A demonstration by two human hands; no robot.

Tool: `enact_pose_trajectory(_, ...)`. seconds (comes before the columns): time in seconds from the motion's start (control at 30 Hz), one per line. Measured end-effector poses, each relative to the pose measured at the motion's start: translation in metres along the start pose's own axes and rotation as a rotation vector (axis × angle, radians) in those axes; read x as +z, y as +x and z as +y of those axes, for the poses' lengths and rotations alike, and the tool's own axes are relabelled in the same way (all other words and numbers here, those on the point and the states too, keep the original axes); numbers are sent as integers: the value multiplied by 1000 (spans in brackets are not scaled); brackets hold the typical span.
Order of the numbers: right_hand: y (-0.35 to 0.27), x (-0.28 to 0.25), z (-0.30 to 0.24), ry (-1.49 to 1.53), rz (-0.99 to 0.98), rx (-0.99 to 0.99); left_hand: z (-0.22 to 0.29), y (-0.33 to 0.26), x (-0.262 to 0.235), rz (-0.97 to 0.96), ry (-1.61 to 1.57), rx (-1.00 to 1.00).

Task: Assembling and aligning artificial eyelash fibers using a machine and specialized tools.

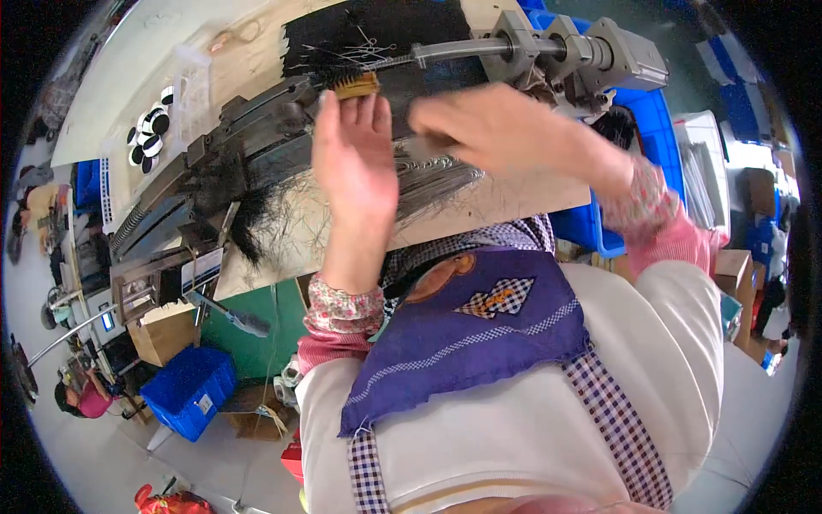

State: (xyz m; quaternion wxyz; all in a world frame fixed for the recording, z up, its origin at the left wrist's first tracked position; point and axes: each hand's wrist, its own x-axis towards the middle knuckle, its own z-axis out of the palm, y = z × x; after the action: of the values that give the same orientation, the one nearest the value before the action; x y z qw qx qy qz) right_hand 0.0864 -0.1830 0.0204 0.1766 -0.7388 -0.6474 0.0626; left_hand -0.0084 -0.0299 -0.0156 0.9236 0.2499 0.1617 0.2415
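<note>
My left hand [355, 154] is raised palm up over the bench, fingers stretched out. Its fingertips meet a yellow block with black bristles [355, 86], which looks like a brush; whether the block rests on the fingers is unclear. To its right my right hand [501, 128] is smeared by motion, fingers bent, with something dark beneath them that I cannot make out. Above both hands, a metal shaft [462, 49] runs from a clamped machine head [629, 56] toward the block. Thin looped wires [364, 41] lie on a black mat [321, 30] behind it.
A long metal rail [257, 111] crosses the wooden bench [522, 193]. Loose black bristles [244, 201] and a bundle of thin wires [428, 188] lie near it. Black-and-white round pieces [152, 128] sit left of a clear tray [188, 86]. Blue crates [651, 128] stand at the right.
</note>
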Motion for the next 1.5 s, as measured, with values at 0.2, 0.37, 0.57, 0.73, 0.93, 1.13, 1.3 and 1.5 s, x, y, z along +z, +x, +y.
enact_pose_trajectory(0.2, -65, 65, 10, -83, -187, 48, -48, -1, -22, 126, -26, -150)
enact_pose_trajectory(0.37, -66, 69, 23, 43, -136, 23, 16, -76, -13, -257, 106, -273)
enact_pose_trajectory(0.57, -69, 61, 29, 369, -149, 106, 116, -125, -146, 771, 2654, 841)
enact_pose_trajectory(0.73, -63, 52, 20, 559, -6, 244, 230, -208, -258, 1576, 1976, 50)
enact_pose_trajectory(0.93, -75, 32, 26, 512, 345, 412, 176, -181, -236, 1431, 2014, 293)
enact_pose_trajectory(1.13, -49, -25, 1, 499, 495, 459, 86, -113, -77, 204, 1797, 780)
enact_pose_trajectory(1.3, 9, -49, -37, 546, 298, -82, 45, -97, 10, -423, 1342, 166)
enact_pose_trajectory(1.5, 33, -40, 30, 106, 424, 3, 46, -72, -51, -111, 1288, 370)
